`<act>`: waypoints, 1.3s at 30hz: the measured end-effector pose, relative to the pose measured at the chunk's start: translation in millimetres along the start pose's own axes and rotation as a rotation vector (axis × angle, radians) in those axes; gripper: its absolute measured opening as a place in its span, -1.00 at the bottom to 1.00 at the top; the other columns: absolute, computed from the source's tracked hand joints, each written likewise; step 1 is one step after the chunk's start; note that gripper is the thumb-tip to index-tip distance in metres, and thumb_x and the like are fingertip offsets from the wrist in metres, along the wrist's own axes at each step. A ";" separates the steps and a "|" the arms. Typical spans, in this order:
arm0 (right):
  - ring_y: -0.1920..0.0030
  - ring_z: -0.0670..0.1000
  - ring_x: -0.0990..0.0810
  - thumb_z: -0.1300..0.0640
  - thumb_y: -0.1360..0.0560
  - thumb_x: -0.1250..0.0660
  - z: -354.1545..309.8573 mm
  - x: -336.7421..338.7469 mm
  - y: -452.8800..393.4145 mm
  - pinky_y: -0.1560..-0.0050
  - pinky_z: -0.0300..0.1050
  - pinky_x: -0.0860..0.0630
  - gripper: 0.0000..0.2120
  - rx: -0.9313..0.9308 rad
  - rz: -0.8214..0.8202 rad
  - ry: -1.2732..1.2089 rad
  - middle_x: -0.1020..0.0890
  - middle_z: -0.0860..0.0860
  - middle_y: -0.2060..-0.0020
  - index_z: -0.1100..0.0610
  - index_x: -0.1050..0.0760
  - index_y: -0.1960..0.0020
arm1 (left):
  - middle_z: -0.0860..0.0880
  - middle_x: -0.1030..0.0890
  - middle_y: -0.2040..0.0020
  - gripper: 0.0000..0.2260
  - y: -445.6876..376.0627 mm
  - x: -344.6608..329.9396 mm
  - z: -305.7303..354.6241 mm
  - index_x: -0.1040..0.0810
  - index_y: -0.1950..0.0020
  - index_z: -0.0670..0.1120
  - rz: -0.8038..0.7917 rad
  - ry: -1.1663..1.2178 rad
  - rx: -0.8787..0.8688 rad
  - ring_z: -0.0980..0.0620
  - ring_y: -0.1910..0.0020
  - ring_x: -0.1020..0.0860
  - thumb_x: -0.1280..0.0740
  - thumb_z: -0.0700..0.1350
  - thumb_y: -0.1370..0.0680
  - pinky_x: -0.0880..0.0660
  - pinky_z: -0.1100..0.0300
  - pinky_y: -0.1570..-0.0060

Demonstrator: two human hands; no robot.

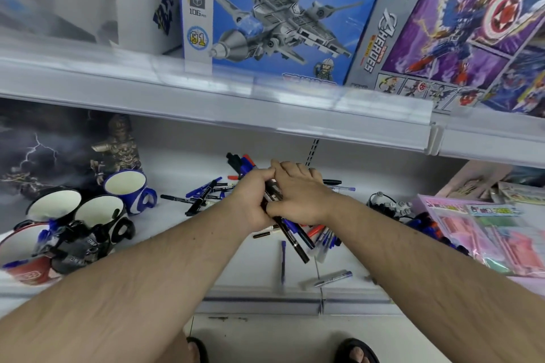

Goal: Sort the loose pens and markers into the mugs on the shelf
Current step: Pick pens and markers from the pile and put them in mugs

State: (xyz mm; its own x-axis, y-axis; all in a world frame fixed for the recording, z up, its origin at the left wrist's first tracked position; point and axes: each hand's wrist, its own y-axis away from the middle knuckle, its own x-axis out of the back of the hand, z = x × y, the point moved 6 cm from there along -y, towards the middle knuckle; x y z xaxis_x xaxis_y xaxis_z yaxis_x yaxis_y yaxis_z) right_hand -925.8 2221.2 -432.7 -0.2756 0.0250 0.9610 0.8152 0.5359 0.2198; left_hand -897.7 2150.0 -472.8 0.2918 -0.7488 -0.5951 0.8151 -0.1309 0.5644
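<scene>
A bundle of black and blue markers point(290, 234) is held over the middle of the white lower shelf point(348, 262), gripped jointly by the left hand point(250, 200) and right hand point(295, 190), fingers curled round it. Loose pens point(203, 194) are scattered beneath and beyond. Blue-and-white, black and red mugs point(129, 188) are seen at left, well apart.

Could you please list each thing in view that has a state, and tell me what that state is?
left hand: grips a bundle of markers.
right hand: grips the same bundle.
bundle of markers: held above the shelf.
blue mug: tipped, empty.
red mug: holds blue pens.
loose pens: scattered on the shelf.
</scene>
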 end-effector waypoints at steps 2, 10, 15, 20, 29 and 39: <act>-0.55 0.03 -0.04 -0.23 -0.43 -0.28 2.7 5.6 11.1 -0.49 0.03 0.00 -0.11 -0.021 0.022 -0.203 -0.13 0.00 -0.56 -0.04 0.05 -0.62 | -0.09 -0.55 0.35 -0.81 -1.0 3.2 7.3 -0.50 0.18 -0.12 0.044 0.088 -0.075 -0.06 0.32 -0.55 -0.23 -0.12 -0.60 -0.51 0.11 0.20; -0.02 0.14 -0.49 -0.28 -0.52 -0.16 26.2 -83.4 61.5 -0.14 0.10 -0.37 -0.49 -0.916 0.188 -1.968 -0.55 0.15 -0.01 0.15 -0.51 -0.13 | -0.06 -0.43 0.42 -0.78 -5.0 14.4 13.4 -0.40 0.30 -0.10 0.118 0.102 -0.269 -0.01 0.45 -0.44 -0.31 -0.20 -0.54 -0.49 0.12 0.25; 0.23 0.13 -0.50 -0.30 -0.52 -0.15 1.6 -88.8 54.8 0.15 -0.04 -0.46 -0.40 -0.815 0.223 -2.272 -0.64 0.18 0.12 0.26 -0.53 -0.05 | -0.08 -0.48 0.36 -0.86 0.9 5.1 -6.1 -0.48 0.21 -0.14 0.079 -0.029 -0.304 -0.01 0.41 -0.51 -0.36 -0.24 -0.53 -0.52 0.14 0.31; -0.16 0.21 -0.62 -0.31 -0.56 -0.13 6.8 -78.9 57.5 -0.34 0.10 -0.40 -0.38 -0.725 0.286 -2.209 -0.66 0.24 -0.10 0.21 -0.51 -0.24 | -0.06 -0.52 0.41 -0.85 6.9 -1.4 -11.2 -0.51 0.23 -0.15 -0.015 0.000 -0.231 0.00 0.44 -0.53 -0.36 -0.21 -0.54 -0.52 0.04 0.12; -0.04 0.07 -0.54 -0.30 -0.54 -0.19 28.3 -61.1 65.6 -0.07 0.00 -0.40 -0.50 -0.624 0.303 -1.520 -0.63 0.02 0.04 0.08 -0.57 -0.16 | -0.08 -0.47 0.42 -0.85 14.1 -10.7 -27.2 -0.51 0.23 -0.15 -0.139 -0.370 -0.114 0.01 0.46 -0.45 -0.34 -0.31 -0.52 -0.47 0.16 0.35; -0.29 -0.05 -0.48 -0.10 -0.60 -0.27 58.1 27.1 91.6 -0.24 -0.19 -0.40 -0.45 -0.209 0.407 -0.973 -0.43 -0.14 -0.36 -0.17 -0.18 -0.54 | -0.08 -0.50 0.41 -0.88 20.3 -4.5 -56.8 -0.54 0.19 -0.13 -0.365 -0.868 0.129 0.01 0.43 -0.46 -0.39 -0.32 -0.48 -0.46 0.15 0.31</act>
State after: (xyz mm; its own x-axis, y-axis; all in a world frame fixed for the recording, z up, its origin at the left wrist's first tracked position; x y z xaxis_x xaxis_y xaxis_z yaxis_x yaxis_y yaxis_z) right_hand -888.2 2320.0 -396.3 -0.1759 0.8794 0.4424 0.9827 0.1834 0.0263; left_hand -854.1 2187.6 -491.1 -0.4859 -0.8620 -0.1440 0.7056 -0.4842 0.5173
